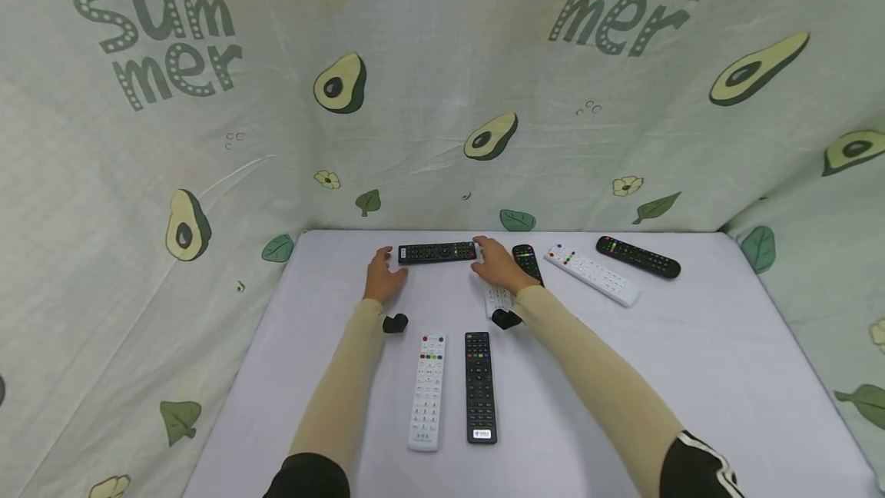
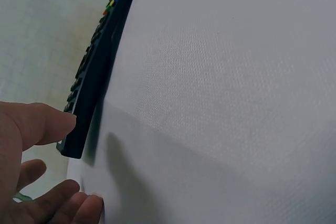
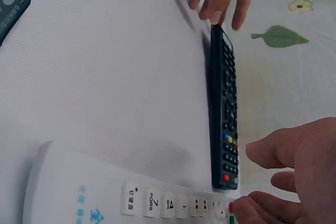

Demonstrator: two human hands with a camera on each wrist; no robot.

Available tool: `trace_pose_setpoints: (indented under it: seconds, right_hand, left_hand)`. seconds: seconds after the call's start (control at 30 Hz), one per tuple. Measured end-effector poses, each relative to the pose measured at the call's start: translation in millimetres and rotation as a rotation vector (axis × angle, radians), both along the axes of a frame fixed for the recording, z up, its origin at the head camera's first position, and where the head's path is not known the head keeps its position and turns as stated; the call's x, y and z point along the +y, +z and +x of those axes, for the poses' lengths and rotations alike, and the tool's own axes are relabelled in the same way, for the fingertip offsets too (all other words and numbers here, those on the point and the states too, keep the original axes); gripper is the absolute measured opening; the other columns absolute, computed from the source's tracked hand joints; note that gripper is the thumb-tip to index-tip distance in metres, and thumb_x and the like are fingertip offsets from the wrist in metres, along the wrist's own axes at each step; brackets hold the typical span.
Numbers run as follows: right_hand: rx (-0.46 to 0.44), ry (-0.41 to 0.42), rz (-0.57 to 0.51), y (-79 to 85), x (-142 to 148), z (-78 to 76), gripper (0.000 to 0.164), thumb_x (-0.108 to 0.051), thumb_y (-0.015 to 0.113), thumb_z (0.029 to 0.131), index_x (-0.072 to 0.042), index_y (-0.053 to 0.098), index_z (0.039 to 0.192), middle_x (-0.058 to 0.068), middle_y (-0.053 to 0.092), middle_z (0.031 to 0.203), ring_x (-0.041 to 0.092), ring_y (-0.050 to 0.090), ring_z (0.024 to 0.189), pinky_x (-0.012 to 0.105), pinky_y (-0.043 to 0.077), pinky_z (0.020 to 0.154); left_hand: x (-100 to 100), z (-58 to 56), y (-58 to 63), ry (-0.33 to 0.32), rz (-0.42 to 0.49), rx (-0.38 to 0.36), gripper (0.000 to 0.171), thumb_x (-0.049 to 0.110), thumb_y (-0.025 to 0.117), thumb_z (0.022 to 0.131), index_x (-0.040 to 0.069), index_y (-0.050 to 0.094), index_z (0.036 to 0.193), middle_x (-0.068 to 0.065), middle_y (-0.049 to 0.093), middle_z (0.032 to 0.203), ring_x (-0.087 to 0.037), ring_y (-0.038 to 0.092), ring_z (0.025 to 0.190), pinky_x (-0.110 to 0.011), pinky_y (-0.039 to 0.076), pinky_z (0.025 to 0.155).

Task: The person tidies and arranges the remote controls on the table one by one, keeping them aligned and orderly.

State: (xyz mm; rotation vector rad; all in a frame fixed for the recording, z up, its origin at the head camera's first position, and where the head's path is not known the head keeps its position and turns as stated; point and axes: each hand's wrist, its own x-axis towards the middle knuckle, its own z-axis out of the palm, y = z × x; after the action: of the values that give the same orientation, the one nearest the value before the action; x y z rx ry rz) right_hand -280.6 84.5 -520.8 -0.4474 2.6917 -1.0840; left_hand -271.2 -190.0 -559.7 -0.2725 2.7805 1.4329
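The right wrist view is revealing legible lettering on a white remote and a red button marking the right end of the black remote. It is lying near the desk's rear edge, its long axis running left to right, bare surface opening before it. The left hand and right hand are flanking its ends, fingers loose, grasping nothing; whether the left is touching, I cannot tell.

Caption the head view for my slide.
Left hand and right hand flank a black remote toward the back of a white table.
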Motion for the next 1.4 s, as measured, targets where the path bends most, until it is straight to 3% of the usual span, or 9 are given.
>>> trace_pose_setpoints:
  seconds: [0.27, 0.6, 0.87, 1.17, 1.4]
  right_hand:
    - [-0.027, -0.008, 0.068, -1.1, -9, -4.3, 0.062, -0.009, 0.062, 0.101, 0.006, 0.040, 0.157, 0.028, 0.047, 0.158, 0.047, 0.038, 0.150, 0.056, 0.031, 0.126]
    - [-0.035, -0.019, 0.119, 3.8, -21, -4.2, 0.062, -0.009, 0.060, 0.100, 0.006, 0.042, 0.157, 0.028, 0.052, 0.155, 0.048, 0.045, 0.140, 0.058, 0.042, 0.118]
    - [-0.024, -0.049, 0.166, 4.5, -29, -4.0, 0.058, -0.006, 0.061, 0.098, 0.008, 0.047, 0.152, 0.029, 0.057, 0.149, 0.045, 0.049, 0.133, 0.058, 0.044, 0.115]
    - [-0.079, -0.057, 0.077, 3.4, -38, -7.5, 0.059, 0.001, 0.060, 0.099, 0.011, 0.041, 0.154, 0.030, 0.052, 0.152, 0.043, 0.049, 0.144, 0.050, 0.039, 0.122]
    - [-0.104, -0.052, -0.013, -5.4, -37, -12.7, 0.070, 0.010, 0.059, 0.090, 0.011, 0.036, 0.156, 0.031, 0.045, 0.158, 0.044, 0.042, 0.149, 0.051, 0.033, 0.126]
  left_hand:
    - [1, -2.7, -1.0, -0.006, -0.017, -0.017, 0.065, 0.008, 0.068, 0.098, 0.000, 0.041, 0.157, -0.027, 0.048, 0.157, -0.045, 0.050, 0.140, -0.056, 0.044, 0.116]
    - [5, -5.6, -1.1, -0.034, -0.009, -0.037, 0.065, 0.008, 0.068, 0.099, 0.002, 0.040, 0.157, -0.026, 0.049, 0.155, -0.043, 0.050, 0.141, -0.055, 0.044, 0.117]
    - [7, -3.0, 0.3, -0.057, -0.011, -0.022, 0.064, 0.008, 0.067, 0.099, 0.000, 0.041, 0.157, -0.029, 0.048, 0.155, -0.044, 0.052, 0.138, -0.055, 0.045, 0.116]
    - [-1, 0.5, 0.8, -0.024, -0.003, 0.013, 0.067, 0.002, 0.070, 0.094, -0.006, 0.041, 0.154, -0.031, 0.051, 0.145, -0.044, 0.056, 0.128, -0.053, 0.047, 0.112]
    - [-6, 1.7, 0.4, -0.026, 0.011, -0.009, 0.067, 0.001, 0.069, 0.093, -0.012, 0.042, 0.153, -0.033, 0.051, 0.140, -0.044, 0.056, 0.127, -0.053, 0.048, 0.112]
